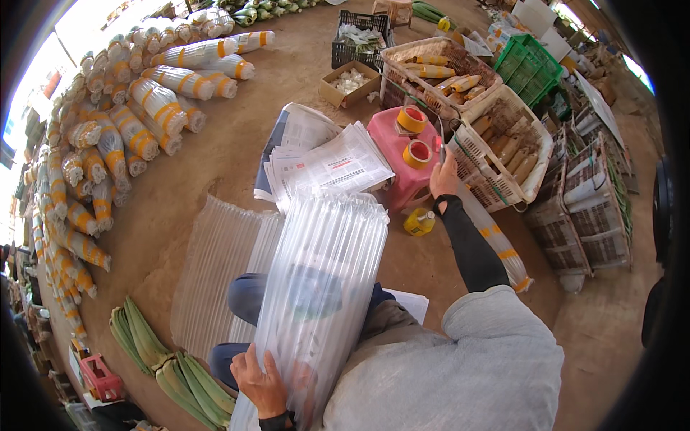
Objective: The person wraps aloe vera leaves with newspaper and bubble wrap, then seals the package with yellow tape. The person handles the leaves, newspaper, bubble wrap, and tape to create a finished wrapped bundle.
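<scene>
My left hand (261, 380) grips the edge of a clear inflated air-column wrap (323, 258), which lies across my lap and legs. My right hand (444, 175) reaches forward to the side of a pink plastic stool (396, 175), its fingers around a slim tool (442, 141) that looks like a knife. Two rolls of orange tape stand on the stool: a farther roll (412, 118) and a nearer roll (417, 154). A second air-column sheet (221, 269) lies flat on the ground to the left. Printed newspaper sheets (334, 164) are stacked beyond the wrap.
Several taped wrapped bundles (159, 105) pile up at left. Cut green leafy stalks (183, 377) lie near my left knee. At right are a basket of brown pieces (506, 145), another basket (393, 86) and a green crate (531, 70). A yellow bottle (419, 222) stands by the stool.
</scene>
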Demonstrator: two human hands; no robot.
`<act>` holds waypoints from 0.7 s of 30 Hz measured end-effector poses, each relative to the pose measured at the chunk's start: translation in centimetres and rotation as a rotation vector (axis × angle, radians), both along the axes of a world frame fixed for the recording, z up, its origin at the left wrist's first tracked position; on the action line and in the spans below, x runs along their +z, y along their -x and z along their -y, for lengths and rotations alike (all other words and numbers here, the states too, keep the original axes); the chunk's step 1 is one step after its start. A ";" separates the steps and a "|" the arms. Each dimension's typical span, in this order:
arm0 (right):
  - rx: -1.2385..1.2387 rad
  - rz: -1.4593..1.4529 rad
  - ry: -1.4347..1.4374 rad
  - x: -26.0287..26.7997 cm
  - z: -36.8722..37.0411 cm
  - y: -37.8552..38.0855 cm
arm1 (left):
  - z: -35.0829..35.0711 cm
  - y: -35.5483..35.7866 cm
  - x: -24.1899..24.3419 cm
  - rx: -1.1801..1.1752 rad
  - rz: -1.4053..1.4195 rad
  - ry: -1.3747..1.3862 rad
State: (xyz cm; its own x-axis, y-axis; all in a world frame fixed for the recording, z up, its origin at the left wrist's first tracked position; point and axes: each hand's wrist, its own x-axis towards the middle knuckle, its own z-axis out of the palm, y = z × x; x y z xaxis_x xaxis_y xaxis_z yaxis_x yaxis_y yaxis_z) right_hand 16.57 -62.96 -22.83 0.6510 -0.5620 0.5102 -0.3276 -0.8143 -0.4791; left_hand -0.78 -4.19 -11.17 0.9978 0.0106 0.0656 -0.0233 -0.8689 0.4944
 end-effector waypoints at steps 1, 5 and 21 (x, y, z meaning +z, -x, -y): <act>-0.090 -0.138 -0.074 -1.7 1.8 0.5 | 0.0 -0.2 0.0 -0.004 -0.002 -0.001; -0.221 -0.436 -0.159 -5.2 5.3 -0.3 | 0.5 -0.9 0.1 0.001 -0.020 -0.020; -0.003 -0.546 0.052 -13.4 15.6 -7.9 | 0.3 -2.2 1.5 0.067 0.010 0.030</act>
State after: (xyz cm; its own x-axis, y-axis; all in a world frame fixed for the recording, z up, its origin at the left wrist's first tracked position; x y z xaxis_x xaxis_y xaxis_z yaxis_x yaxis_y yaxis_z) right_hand 24.48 -78.61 -36.23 0.8273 -0.5474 0.1259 -0.5197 -0.8310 -0.1983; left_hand 1.46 -4.49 -9.67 0.9941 0.0794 0.0744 0.0292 -0.8535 0.5202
